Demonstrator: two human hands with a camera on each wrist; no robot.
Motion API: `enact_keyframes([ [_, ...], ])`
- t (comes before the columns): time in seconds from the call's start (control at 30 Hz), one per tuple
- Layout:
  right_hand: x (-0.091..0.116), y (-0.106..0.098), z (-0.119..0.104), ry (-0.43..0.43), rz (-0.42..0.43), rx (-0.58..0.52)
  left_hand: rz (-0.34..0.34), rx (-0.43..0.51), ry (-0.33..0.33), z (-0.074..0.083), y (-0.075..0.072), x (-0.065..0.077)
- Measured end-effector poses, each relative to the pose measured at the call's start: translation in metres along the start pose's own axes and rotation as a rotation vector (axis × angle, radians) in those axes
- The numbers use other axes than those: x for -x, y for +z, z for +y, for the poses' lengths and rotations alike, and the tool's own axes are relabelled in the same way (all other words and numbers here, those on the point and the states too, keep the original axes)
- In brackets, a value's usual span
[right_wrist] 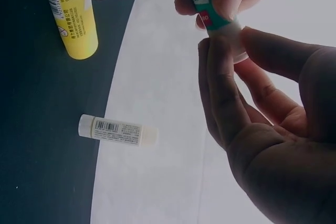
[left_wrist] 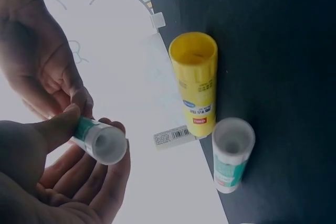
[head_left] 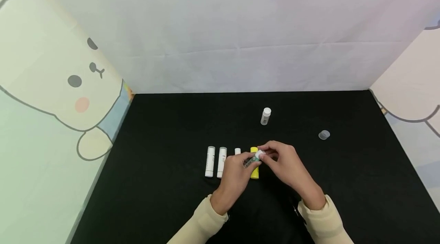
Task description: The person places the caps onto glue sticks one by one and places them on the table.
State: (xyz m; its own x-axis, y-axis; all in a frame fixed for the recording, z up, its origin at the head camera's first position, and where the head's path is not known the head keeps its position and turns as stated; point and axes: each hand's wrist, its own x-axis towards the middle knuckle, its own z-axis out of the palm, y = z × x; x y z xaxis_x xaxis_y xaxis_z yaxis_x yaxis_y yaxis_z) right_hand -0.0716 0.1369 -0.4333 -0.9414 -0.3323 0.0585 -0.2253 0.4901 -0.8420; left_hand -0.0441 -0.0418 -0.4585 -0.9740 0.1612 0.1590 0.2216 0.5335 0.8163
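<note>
My left hand (head_left: 235,173) grips a small green-and-white glue stick (head_left: 252,160) by its body, tilted above the table. At its upper end, the thumb and fingers of my right hand (head_left: 290,165) pinch the white cap (right_wrist: 231,40). Beneath the hands lies a yellow glue stick (head_left: 254,174), partly covered by them. To its left, a smaller glue stick (head_left: 237,151) shows only its white end past my left hand; the left wrist view shows its green label. Whether the cap is loose from the body, I cannot tell.
Two white tubes (head_left: 210,162) lie side by side left of my hands. Farther back is a white glue stick (head_left: 266,117) with a printed barcode label. A small translucent cap (head_left: 324,134) sits to the right on the black table (head_left: 165,129). White cloth (head_left: 240,68) hangs behind.
</note>
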Motion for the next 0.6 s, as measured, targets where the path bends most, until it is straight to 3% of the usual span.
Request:
enact_keyframes([
  [0.23,0.002,-0.002,0.002,-0.004,0.075,0.030,-0.032,-0.020,0.014,0.003,0.006,0.003],
  [0.43,0.003,-0.003,0.005,0.007,0.127,0.069,-0.128,-0.046,-0.015,0.008,0.015,0.008],
  [0.6,0.003,-0.004,0.009,0.012,0.148,0.087,-0.178,-0.081,0.023,0.010,0.021,0.011],
])
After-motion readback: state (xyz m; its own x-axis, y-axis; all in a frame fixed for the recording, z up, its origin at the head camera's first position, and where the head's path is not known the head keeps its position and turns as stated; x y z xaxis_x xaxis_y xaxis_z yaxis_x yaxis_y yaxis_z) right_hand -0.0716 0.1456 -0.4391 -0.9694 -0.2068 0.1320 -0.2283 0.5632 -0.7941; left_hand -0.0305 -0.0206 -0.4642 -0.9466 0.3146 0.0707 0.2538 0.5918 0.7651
